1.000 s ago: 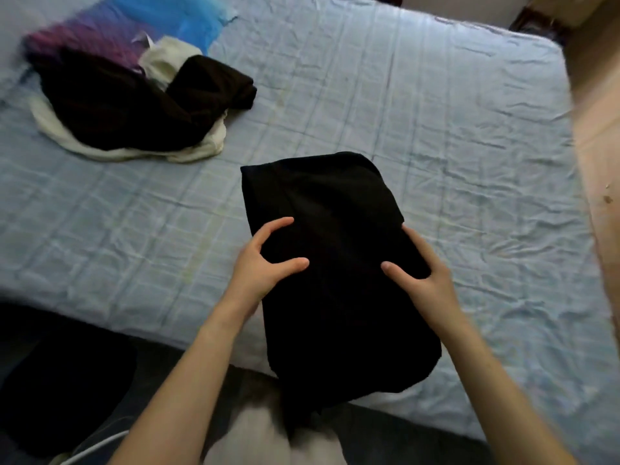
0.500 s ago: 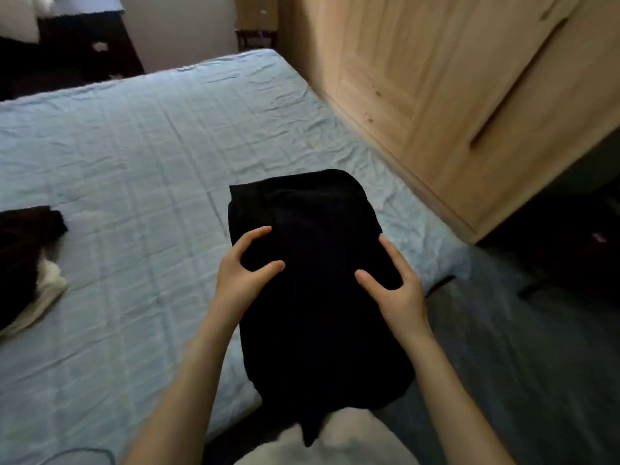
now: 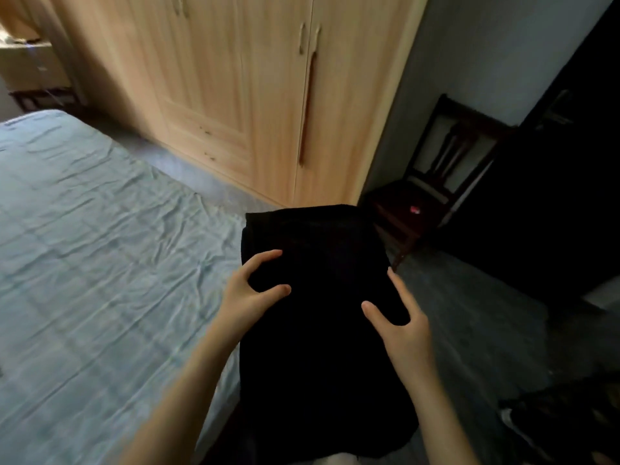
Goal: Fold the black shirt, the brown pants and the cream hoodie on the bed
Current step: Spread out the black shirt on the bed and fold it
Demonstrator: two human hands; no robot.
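Risk of folded black shirt (image 3: 322,297) slumping open beside bed (image 3: 84,263): gripped only at its sides by left hand (image 3: 250,293) and right hand (image 3: 399,318), middle unsupported.

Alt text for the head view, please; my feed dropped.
The left hand and right hand grip the folded black shirt by its sides, at the edge of the blue-sheeted bed. A wooden wardrobe and a dark chair stand ahead.

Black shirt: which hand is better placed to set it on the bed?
Probably left: the left hand grips the black shirt beside the bed; the right hand grips it over the floor.
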